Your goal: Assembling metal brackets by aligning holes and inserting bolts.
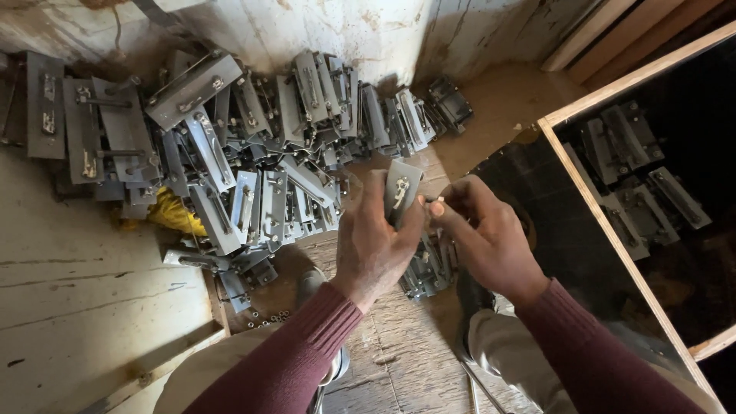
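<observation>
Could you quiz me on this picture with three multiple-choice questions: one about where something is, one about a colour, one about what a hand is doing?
1. Where does the big pile of grey metal brackets lie?
A. on the floor against the wall
B. on a shelf
C. in a bucket

2. What colour are the person's sleeves?
A. blue
B. dark red
C. white

3. What is the left hand doing?
A. resting flat on the floor
B. hanging empty
C. gripping a grey bracket

Answers:
1 A, the pile spreads over the floor below the whitewashed wall.
2 B, both sleeves are maroon knit.
3 C, its fingers close round the held-up bracket, with the right hand at the bracket's edge.
</observation>
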